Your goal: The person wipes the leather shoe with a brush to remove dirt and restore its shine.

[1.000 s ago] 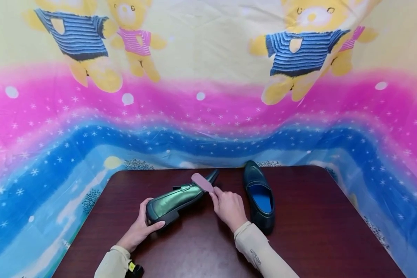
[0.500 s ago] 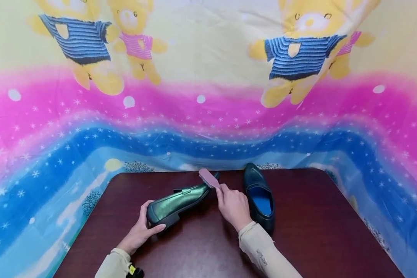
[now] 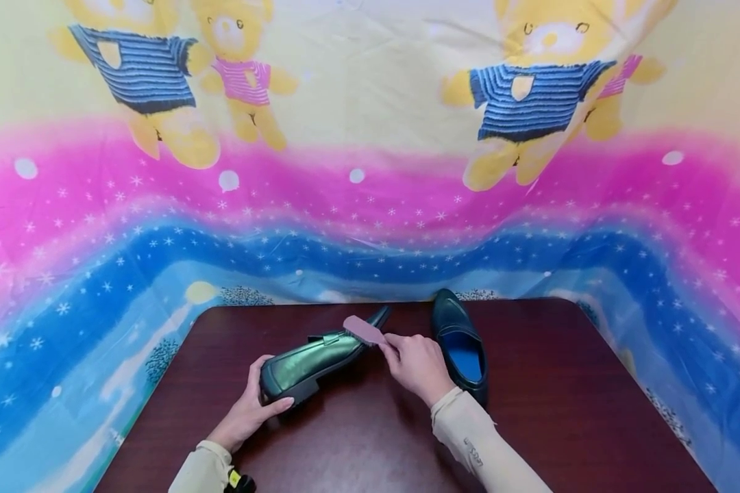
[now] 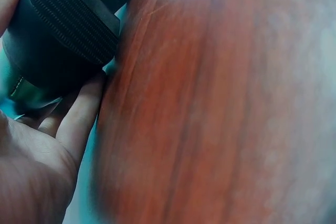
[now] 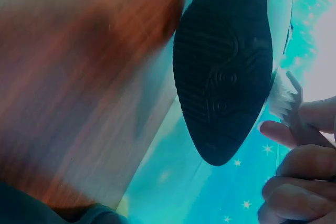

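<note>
A shiny dark green loafer (image 3: 302, 365) is tilted on its side, toe toward the back of the table. My left hand (image 3: 248, 408) grips it round the heel, thumb on the sole side; in the left wrist view the ridged heel (image 4: 73, 17) shows above my palm. In my right hand (image 3: 416, 364) I hold a pink-backed shoe brush (image 3: 362, 331) by its handle, bristles against the upper near the toe. The right wrist view shows the loafer's patterned black sole (image 5: 226, 72) with the pale bristles (image 5: 282, 95) at its edge.
The matching loafer (image 3: 459, 329) stands upright to the right, its blue insole showing, close to my right forearm. All this is on a dark red-brown wooden table (image 3: 567, 411). A bear-printed cloth (image 3: 358, 226) hangs behind the table's back edge.
The brush went forward to the toe, then came back left along the upper; my right hand moved with it, ending slightly right of where it began. The left hand and loafer stay put.
</note>
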A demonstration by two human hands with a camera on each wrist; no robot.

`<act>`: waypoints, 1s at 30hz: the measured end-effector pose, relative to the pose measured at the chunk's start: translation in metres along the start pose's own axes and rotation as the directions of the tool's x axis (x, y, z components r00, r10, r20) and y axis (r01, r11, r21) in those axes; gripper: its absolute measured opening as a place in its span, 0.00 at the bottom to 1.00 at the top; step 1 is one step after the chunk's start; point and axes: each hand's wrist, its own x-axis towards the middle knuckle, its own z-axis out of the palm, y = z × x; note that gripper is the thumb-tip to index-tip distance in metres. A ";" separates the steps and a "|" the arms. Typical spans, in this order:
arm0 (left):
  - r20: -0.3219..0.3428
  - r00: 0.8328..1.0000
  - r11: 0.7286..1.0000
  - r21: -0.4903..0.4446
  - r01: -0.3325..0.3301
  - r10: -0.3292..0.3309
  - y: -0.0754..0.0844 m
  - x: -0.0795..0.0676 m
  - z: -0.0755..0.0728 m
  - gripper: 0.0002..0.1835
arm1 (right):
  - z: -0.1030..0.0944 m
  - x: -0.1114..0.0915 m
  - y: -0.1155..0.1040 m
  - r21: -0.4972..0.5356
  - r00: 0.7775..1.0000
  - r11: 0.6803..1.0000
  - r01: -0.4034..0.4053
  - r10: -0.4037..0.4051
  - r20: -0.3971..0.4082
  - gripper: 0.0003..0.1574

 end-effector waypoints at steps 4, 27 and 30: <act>0.001 1.000 1.000 -0.013 -0.004 0.004 0.002 0.000 0.000 0.51 | -0.003 0.006 0.006 -0.031 0.999 0.999 -0.042 0.041 -0.028 0.15; -0.006 1.000 0.999 0.041 0.007 -0.007 -0.002 0.000 0.002 0.53 | -0.005 0.013 0.016 -0.031 0.996 0.995 -0.093 0.092 -0.019 0.15; -0.008 1.000 0.999 0.041 0.001 0.000 -0.003 0.000 0.001 0.53 | -0.008 0.008 0.012 0.025 1.000 1.000 -0.011 0.010 0.017 0.14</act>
